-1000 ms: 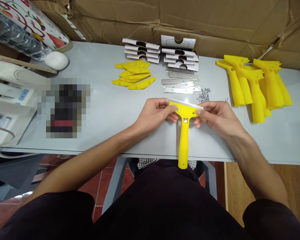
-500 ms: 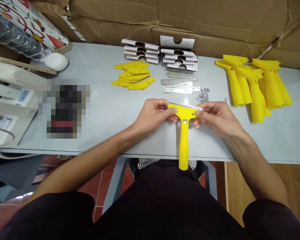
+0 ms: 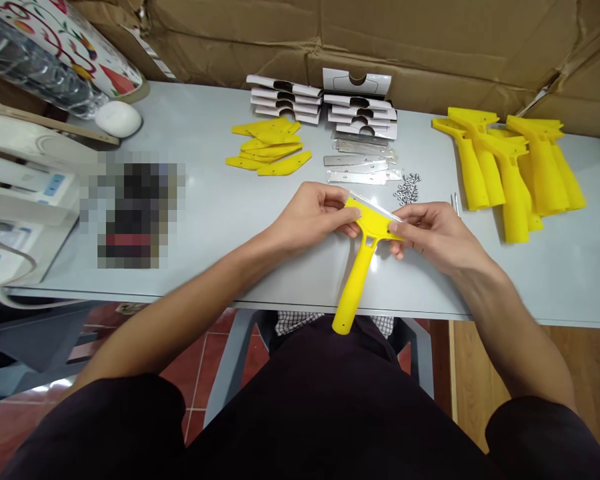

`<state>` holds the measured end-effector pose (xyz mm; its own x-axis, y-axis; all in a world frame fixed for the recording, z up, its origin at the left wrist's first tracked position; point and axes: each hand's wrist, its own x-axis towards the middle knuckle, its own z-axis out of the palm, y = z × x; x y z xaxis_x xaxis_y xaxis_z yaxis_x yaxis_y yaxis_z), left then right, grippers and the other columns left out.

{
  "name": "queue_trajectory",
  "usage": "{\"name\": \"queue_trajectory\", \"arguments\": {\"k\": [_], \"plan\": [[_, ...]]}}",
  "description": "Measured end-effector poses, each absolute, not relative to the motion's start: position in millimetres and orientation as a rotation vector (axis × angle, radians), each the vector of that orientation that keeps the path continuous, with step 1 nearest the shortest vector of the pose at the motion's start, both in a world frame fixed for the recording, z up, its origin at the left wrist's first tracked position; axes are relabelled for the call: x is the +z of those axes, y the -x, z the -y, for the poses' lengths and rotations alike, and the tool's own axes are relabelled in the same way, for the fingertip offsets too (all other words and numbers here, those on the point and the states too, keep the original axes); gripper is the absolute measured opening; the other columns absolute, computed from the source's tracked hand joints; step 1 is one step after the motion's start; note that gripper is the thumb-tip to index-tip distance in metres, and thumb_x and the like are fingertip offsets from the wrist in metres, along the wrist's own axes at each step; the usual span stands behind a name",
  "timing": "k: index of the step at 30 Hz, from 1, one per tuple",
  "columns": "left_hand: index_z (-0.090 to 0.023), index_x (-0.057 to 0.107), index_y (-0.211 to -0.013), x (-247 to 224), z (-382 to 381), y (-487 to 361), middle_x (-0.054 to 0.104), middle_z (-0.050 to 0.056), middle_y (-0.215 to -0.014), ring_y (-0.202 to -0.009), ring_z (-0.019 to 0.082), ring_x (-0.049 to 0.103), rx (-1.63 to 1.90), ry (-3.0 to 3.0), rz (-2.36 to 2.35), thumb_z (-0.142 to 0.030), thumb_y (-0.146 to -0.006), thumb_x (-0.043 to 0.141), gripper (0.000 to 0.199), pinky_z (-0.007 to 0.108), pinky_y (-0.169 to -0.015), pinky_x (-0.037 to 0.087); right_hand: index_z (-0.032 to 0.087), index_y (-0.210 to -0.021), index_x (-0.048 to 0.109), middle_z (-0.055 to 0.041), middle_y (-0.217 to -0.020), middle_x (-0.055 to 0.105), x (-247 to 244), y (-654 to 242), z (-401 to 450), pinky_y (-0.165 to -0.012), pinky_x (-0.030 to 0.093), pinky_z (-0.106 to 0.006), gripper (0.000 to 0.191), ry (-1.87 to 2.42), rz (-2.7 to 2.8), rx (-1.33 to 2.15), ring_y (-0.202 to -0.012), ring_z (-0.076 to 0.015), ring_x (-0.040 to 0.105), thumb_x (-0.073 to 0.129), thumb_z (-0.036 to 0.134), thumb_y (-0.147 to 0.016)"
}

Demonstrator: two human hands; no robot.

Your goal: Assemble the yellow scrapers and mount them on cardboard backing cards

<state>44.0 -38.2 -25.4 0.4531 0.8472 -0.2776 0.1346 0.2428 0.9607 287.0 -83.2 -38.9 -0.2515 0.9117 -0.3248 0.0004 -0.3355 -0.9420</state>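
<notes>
Scraper (image 3: 375,223): yellow, positioned over the near part of the table (image 3: 200,213), head away from the person, handle slanting back and to the left so that its end overlaps the near edge. Left hand (image 3: 317,213) pinches the left end of the head between thumb and fingers; right hand (image 3: 433,233) pinches the right end in the same way. A pale strip (image 3: 375,206) runs along the far edge of the head.

Packaging: white cartons stand in two overlapping rows, a left row (image 3: 286,101) and a right row (image 3: 361,119), each carton with a half-round notch. Their contents cannot be seen. Metal blades (image 3: 357,177) lie in front of the right row; some appear to be in clear sleeves, though glare makes this uncertain.

Loose parts: small metal fasteners (image 3: 407,191) form a pile beyond the right hand; yellow plates (image 3: 285,164) overlap in front of the left row; yellow handles (image 3: 514,193) are heaped at right. Clear bottle (image 3: 37,70) lies tilted beside a printed cylinder (image 3: 97,57) at upper left.
</notes>
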Motion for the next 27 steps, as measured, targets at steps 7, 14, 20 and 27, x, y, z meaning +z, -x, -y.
{"name": "queue_trajectory", "arguments": {"k": [7,14,20,27], "plan": [[-0.011,0.072,-0.109,-24,34,-49,0.079,0.008,-0.084,-0.075,0.02,0.081,0.69,-1.203,-1.073,-0.019,-0.087,0.081,0.025,0.034,-0.08,0.07,0.017,-0.093,0.083,-0.0043,-0.07,0.076,-41,-286,85,-0.058,0.061,-0.032,0.025,1.331,1.193,1.572,-0.057,-0.0157,0.071,0.093,0.039,-0.086],[-0.02,0.062,-0.134,-20,66,-52,0.078,0.009,-0.115,-0.083,0.019,0.083,0.859,-1.25,-1.147,-0.028,-0.093,0.078,0.045,0.033,-0.08,0.071,0.018,-0.096,0.083,-0.0051,-0.077,0.079,-42,-288,86,-0.061,0.063,-0.034,0.027,1.314,1.171,1.549,-0.059,-0.0167,0.072,0.092,0.042,-0.087],[-0.025,0.044,-0.166,-18,104,-56,0.075,0.014,-0.141,-0.093,0.022,0.081,0.699,-1.595,-1.255,-0.04,-0.089,0.085,0.089,0.036,-0.088,0.069,0.019,-0.092,0.083,-0.0033,-0.072,0.078,-36,-284,87,-0.061,0.062,-0.031,0.027,1.318,1.137,1.545,-0.057,-0.0162,0.072,0.098,0.039,-0.08],[-0.014,0.043,-0.168,-43,120,-73,0.079,0.017,-0.121,-0.1,0.028,0.076,0.656,-2.094,-1.411,-0.026,-0.102,0.062,0.069,0.039,-0.086,0.061,0.018,-0.092,0.083,-0.0042,-0.069,0.078,-31,-281,87,-0.059,0.061,-0.032,0.032,1.318,1.156,1.545,-0.056,-0.0172,0.072,0.098,0.043,-0.079]]}}
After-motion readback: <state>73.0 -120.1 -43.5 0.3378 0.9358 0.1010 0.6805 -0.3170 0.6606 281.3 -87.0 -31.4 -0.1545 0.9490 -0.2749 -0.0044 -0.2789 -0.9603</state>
